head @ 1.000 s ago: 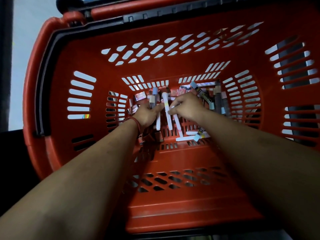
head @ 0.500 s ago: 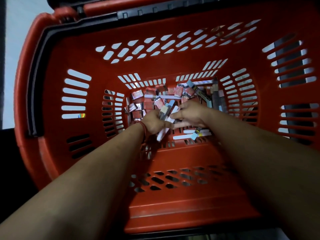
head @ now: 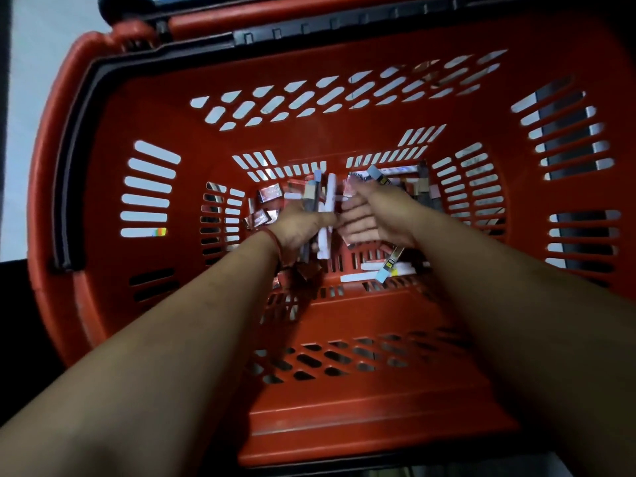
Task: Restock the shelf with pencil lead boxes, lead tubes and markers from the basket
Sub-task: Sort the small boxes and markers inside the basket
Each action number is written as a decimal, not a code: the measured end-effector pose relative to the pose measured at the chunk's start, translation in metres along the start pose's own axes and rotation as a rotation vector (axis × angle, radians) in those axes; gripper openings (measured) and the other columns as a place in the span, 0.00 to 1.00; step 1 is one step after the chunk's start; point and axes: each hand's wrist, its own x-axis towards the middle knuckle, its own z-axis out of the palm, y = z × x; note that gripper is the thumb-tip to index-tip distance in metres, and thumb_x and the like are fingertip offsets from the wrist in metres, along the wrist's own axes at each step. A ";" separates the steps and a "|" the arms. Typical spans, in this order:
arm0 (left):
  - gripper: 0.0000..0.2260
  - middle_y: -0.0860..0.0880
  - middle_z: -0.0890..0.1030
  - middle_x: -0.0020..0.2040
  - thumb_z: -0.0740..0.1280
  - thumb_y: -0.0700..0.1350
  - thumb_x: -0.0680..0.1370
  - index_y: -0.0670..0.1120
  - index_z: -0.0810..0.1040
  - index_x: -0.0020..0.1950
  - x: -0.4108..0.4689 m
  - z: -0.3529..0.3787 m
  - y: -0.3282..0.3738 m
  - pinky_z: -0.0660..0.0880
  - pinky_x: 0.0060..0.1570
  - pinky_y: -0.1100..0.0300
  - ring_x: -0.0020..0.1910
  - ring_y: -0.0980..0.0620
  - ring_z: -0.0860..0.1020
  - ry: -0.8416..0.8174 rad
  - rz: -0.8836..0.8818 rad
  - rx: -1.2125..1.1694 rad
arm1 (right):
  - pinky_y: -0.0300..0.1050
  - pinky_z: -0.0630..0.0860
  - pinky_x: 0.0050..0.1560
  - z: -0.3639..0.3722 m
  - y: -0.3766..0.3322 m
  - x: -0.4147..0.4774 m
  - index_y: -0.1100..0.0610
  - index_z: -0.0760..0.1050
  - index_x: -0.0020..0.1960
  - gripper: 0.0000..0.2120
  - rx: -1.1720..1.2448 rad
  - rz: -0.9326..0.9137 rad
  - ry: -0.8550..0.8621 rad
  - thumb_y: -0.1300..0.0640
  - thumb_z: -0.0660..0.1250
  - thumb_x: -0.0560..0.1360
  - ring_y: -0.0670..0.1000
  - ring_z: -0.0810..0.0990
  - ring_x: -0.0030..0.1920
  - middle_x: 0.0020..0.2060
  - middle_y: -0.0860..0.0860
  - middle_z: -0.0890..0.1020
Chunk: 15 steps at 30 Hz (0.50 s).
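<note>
A red plastic basket [head: 113, 108] fills the view, and both my arms reach down to its bottom. My left hand [head: 299, 225], with a red cord at the wrist, grips an upright bundle of white and dark markers [head: 327, 204]. My right hand [head: 370, 216] is beside it, palm showing, its fingers stretched out against the bundle. Small red lead boxes [head: 270, 193] lie at the back left of the basket floor. Loose white markers [head: 361, 277] and a blue-capped tube [head: 388, 268] lie under my right wrist. Dark markers [head: 425, 187] lean in the back right corner.
The basket has tall slotted walls and a black rim [head: 74, 139]; its folded handle [head: 309, 27] lies across the far edge. Pale floor [head: 27, 80] shows at the left and a dark surface [head: 13, 304] at the lower left.
The bundle in my left hand has swung from tilted to upright and has grown. My right hand has let go of its markers and now lies with its fingers against the bundle.
</note>
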 end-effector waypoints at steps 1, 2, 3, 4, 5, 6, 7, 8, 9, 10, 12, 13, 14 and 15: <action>0.18 0.39 0.81 0.42 0.78 0.40 0.70 0.35 0.78 0.56 0.001 0.007 -0.001 0.77 0.39 0.49 0.37 0.42 0.79 -0.003 -0.003 -0.010 | 0.60 0.81 0.58 -0.003 -0.003 -0.001 0.62 0.74 0.67 0.34 0.063 -0.014 -0.014 0.34 0.64 0.76 0.59 0.84 0.56 0.58 0.61 0.82; 0.19 0.39 0.82 0.42 0.78 0.39 0.70 0.35 0.78 0.56 0.001 0.014 -0.001 0.78 0.37 0.51 0.36 0.44 0.79 -0.020 0.009 -0.032 | 0.62 0.79 0.60 -0.005 -0.004 -0.003 0.59 0.75 0.66 0.35 0.060 -0.021 -0.030 0.32 0.67 0.73 0.58 0.83 0.58 0.59 0.60 0.82; 0.18 0.39 0.82 0.43 0.78 0.38 0.70 0.35 0.78 0.56 0.000 0.021 0.000 0.77 0.36 0.53 0.35 0.45 0.80 -0.060 0.037 -0.051 | 0.63 0.78 0.60 -0.003 -0.005 -0.004 0.56 0.76 0.66 0.35 0.025 -0.025 -0.049 0.32 0.71 0.70 0.58 0.83 0.59 0.60 0.58 0.82; 0.17 0.40 0.83 0.43 0.78 0.36 0.70 0.36 0.78 0.56 0.000 0.029 0.002 0.77 0.36 0.55 0.36 0.45 0.80 -0.112 0.068 -0.046 | 0.64 0.79 0.59 0.002 -0.003 -0.006 0.54 0.77 0.66 0.35 -0.014 -0.024 -0.034 0.34 0.75 0.67 0.58 0.83 0.59 0.61 0.56 0.82; 0.17 0.42 0.84 0.43 0.77 0.34 0.69 0.37 0.78 0.56 -0.002 0.035 0.006 0.77 0.35 0.58 0.36 0.47 0.81 -0.164 0.101 -0.016 | 0.63 0.80 0.57 0.004 0.000 -0.004 0.52 0.77 0.66 0.38 -0.021 -0.028 0.020 0.35 0.79 0.62 0.57 0.83 0.58 0.61 0.54 0.82; 0.17 0.43 0.84 0.41 0.76 0.30 0.69 0.37 0.78 0.55 -0.005 0.042 0.008 0.77 0.33 0.60 0.34 0.49 0.81 -0.200 0.132 0.041 | 0.62 0.81 0.56 0.005 0.003 0.000 0.52 0.78 0.65 0.40 -0.012 -0.042 0.109 0.36 0.82 0.58 0.56 0.84 0.57 0.60 0.52 0.83; 0.17 0.45 0.83 0.40 0.75 0.27 0.68 0.37 0.78 0.54 -0.007 0.049 0.009 0.77 0.31 0.61 0.32 0.51 0.81 -0.230 0.161 0.106 | 0.60 0.82 0.55 0.006 0.005 0.004 0.52 0.80 0.61 0.36 -0.021 -0.065 0.202 0.38 0.83 0.57 0.55 0.84 0.55 0.55 0.51 0.85; 0.16 0.45 0.83 0.40 0.74 0.27 0.68 0.38 0.78 0.52 -0.009 0.055 0.009 0.79 0.33 0.59 0.33 0.51 0.81 -0.245 0.187 0.175 | 0.57 0.82 0.54 0.007 0.004 0.002 0.54 0.81 0.56 0.27 -0.055 -0.079 0.286 0.43 0.81 0.62 0.54 0.85 0.52 0.50 0.52 0.86; 0.15 0.45 0.83 0.42 0.74 0.28 0.68 0.39 0.78 0.51 -0.010 0.060 0.008 0.81 0.38 0.57 0.36 0.50 0.82 -0.244 0.211 0.239 | 0.53 0.82 0.52 0.005 0.004 0.001 0.55 0.81 0.53 0.18 -0.107 -0.083 0.349 0.48 0.78 0.68 0.55 0.85 0.49 0.46 0.53 0.85; 0.13 0.44 0.84 0.44 0.75 0.30 0.70 0.39 0.78 0.51 -0.012 0.064 0.008 0.81 0.44 0.55 0.40 0.48 0.82 -0.237 0.251 0.304 | 0.47 0.81 0.47 0.001 0.003 0.000 0.57 0.80 0.51 0.12 -0.172 -0.090 0.406 0.52 0.75 0.72 0.55 0.84 0.47 0.44 0.54 0.84; 0.12 0.44 0.83 0.44 0.75 0.37 0.73 0.38 0.79 0.54 -0.015 0.071 0.005 0.76 0.42 0.60 0.39 0.50 0.79 -0.161 0.366 0.441 | 0.41 0.73 0.37 -0.008 0.004 -0.001 0.58 0.78 0.53 0.09 -0.275 -0.110 0.485 0.55 0.70 0.75 0.56 0.81 0.44 0.43 0.55 0.82; 0.11 0.46 0.81 0.40 0.75 0.40 0.74 0.38 0.79 0.54 -0.016 0.074 0.005 0.72 0.37 0.63 0.34 0.53 0.76 -0.096 0.439 0.498 | 0.41 0.70 0.35 -0.011 0.004 -0.002 0.59 0.78 0.54 0.10 -0.299 -0.121 0.515 0.55 0.68 0.77 0.56 0.80 0.44 0.45 0.56 0.82; 0.12 0.48 0.79 0.36 0.75 0.42 0.75 0.38 0.80 0.54 -0.017 0.076 0.006 0.67 0.33 0.66 0.31 0.55 0.73 -0.045 0.492 0.536 | 0.42 0.69 0.36 -0.012 0.003 -0.002 0.60 0.78 0.55 0.10 -0.307 -0.134 0.537 0.55 0.67 0.78 0.57 0.80 0.44 0.48 0.58 0.83; 0.12 0.48 0.79 0.35 0.74 0.44 0.75 0.39 0.80 0.54 -0.019 0.078 0.008 0.66 0.31 0.66 0.31 0.54 0.73 -0.019 0.536 0.567 | 0.42 0.69 0.37 -0.014 0.002 -0.003 0.60 0.78 0.56 0.10 -0.308 -0.150 0.559 0.55 0.66 0.79 0.57 0.80 0.46 0.51 0.59 0.83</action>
